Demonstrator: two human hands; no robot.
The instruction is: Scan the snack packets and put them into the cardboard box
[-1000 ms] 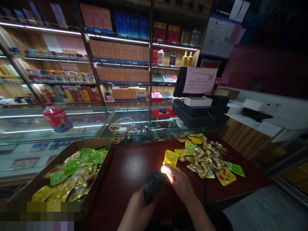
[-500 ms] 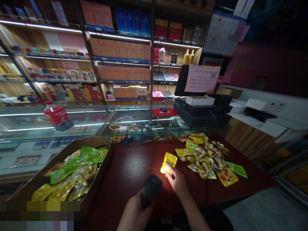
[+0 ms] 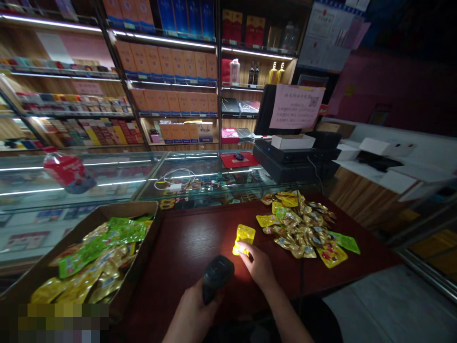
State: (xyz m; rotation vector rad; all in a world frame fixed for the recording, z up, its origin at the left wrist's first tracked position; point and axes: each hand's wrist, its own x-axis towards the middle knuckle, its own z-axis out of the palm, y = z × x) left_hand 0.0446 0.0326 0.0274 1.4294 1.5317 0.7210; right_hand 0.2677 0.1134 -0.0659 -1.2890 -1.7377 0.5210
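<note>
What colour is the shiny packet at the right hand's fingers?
The packet is yellow, clearest in the head view.

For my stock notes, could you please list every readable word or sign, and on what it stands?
No text reads clearly.
Pink notice on the monitor: printed lines, QR code, too blurred.
Red bottle: pale lettering, too blurred.
Shelf boxes: lettering too small.
Wall papers: too blurred.
Yellow packet: markings too small.

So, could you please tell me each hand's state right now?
Left hand: closed around a dark handheld scanner.
Right hand: touching the lower end of a yellow packet; whether pinching it cannot be told.
</note>
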